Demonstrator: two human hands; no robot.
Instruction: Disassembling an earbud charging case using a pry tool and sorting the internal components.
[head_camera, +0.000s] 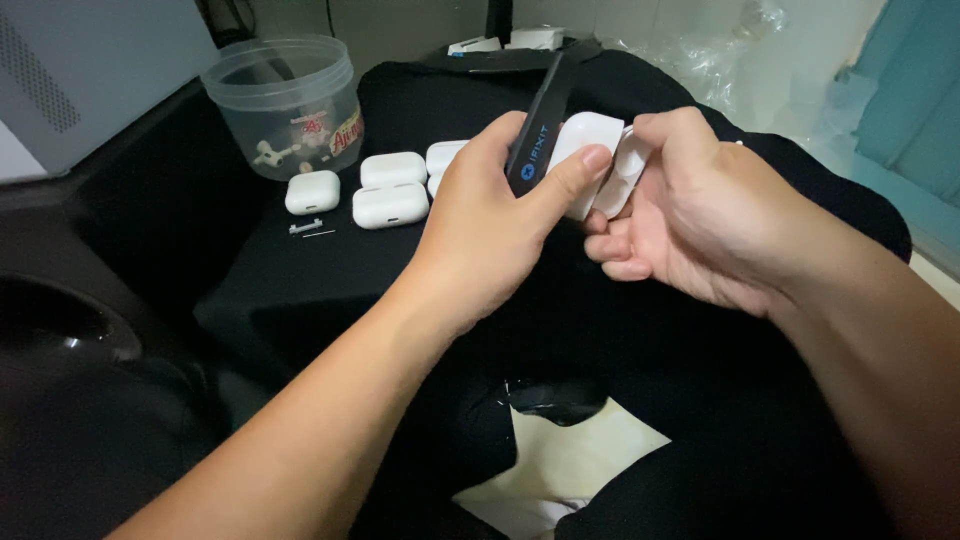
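The left hand (490, 225) is closed around a white earbud case (585, 160), thumb pressed across its front, and it also pins a flat black pry tool (540, 125) against the case. The right hand (690, 215) curls in from the other side, fingers bent, gripping the case's open white lid (628, 170). Both hands hold the case in the air above a black cloth (420, 290) spread over the table.

To the left of the held case, four more closed white cases lie on the cloth: one (312, 192) farthest out, two (392, 188) stacked side by side, and one (443, 157) partly hidden behind the left hand. Just below the farthest case sit small metal parts (308, 229). Further left of the held case stands a clear plastic tub (285, 105) with small white pieces inside. Behind the held case lies crumpled clear plastic wrap (710, 60).
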